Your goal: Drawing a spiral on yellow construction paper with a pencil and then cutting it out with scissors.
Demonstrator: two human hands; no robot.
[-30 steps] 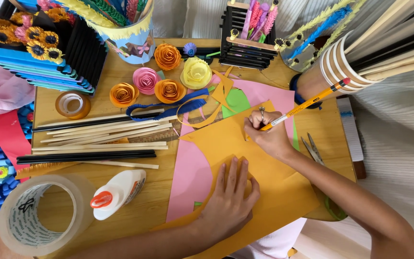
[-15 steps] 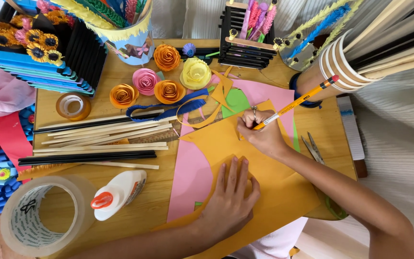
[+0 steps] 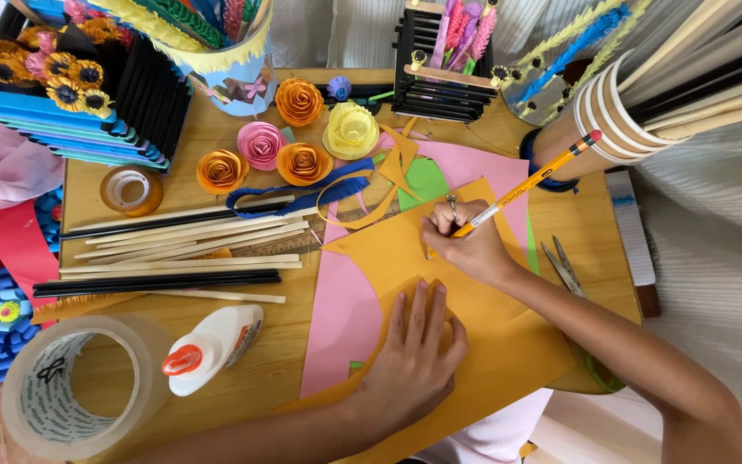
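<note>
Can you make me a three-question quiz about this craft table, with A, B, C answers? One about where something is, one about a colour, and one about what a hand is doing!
1. Where is the glue bottle?
A. Beside the big tape roll
B. On the orange paper
C. Among the paper roses

2. What colour is the glue bottle's cap?
A. Blue
B. Red-orange
C. Green

3. What is the left hand doing?
A. Gripping scissors
B. Pressing flat on the orange paper
C. Lifting tape

Answers:
1 A, it lies right of the roll.
2 B, the cap shows red-orange.
3 B, the fingers are spread on the sheet while the right hand holds the pencil.
</note>
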